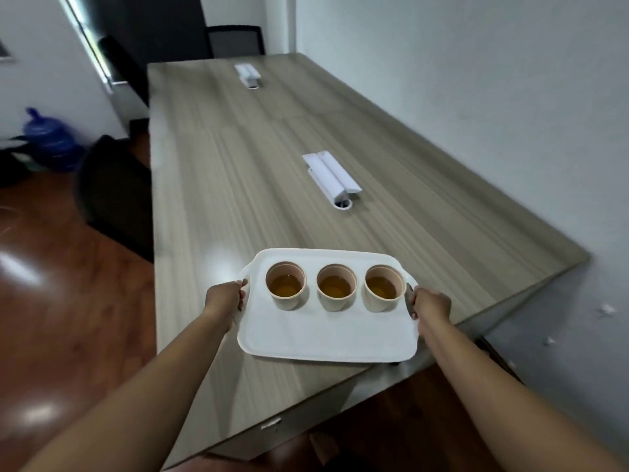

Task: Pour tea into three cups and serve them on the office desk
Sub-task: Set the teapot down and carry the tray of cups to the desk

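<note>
A white tray (323, 338) is over the near end of the long wooden desk (238, 185); whether it rests on the desk I cannot tell. Three pale cups stand upright in a row on its far half, each holding amber tea: the left cup (286, 285), the middle cup (336, 287) and the right cup (384, 287). My left hand (226, 296) grips the tray's left handle. My right hand (430, 303) grips the right handle.
Two white cable boxes lie along the desk's middle, one near (332, 175) and one far (247, 73). Black chairs stand at the left side (112, 195) and the far end (236, 40). A blue water bottle (49, 139) sits on the floor at left. A wall runs along the right.
</note>
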The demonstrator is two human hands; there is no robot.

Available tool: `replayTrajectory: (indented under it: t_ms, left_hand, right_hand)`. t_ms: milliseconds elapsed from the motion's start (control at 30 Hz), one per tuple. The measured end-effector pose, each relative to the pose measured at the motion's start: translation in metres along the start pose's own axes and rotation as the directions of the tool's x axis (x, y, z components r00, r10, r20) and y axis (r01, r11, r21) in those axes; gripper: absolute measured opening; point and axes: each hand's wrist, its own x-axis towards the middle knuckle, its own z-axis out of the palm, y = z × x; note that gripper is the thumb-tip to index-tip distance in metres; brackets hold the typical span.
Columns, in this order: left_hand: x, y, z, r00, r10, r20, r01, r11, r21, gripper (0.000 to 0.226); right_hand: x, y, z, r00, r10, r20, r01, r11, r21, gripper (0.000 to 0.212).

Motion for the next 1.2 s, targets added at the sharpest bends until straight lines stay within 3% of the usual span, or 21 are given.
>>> replayTrajectory:
  t_ms: [400, 700, 1200]
  left_hand:
    - [0.066, -0.003, -0.040, 0.963, -0.153, -0.220, 0.119, 0.980, -0.162, 0.024]
    - [0.105, -0.006, -0.042, 0.912, -0.245, -0.329, 0.200, 0.966, -0.165, 0.038]
    - [0.142, -0.005, -0.056, 0.891, -0.261, -0.372, 0.191, 0.958, -0.216, 0.025]
  right_hand:
    - [0.043, -0.022, 0.134, 0.972, -0.021, 0.233, 0.075, 0.972, -0.222, 0.015]
    - [0.081, -0.029, 0.209, 0.941, -0.019, 0.338, 0.150, 0.919, -0.365, 0.021]
    - [0.095, -0.030, 0.259, 0.908, 0.015, 0.420, 0.157, 0.915, -0.372, 0.020]
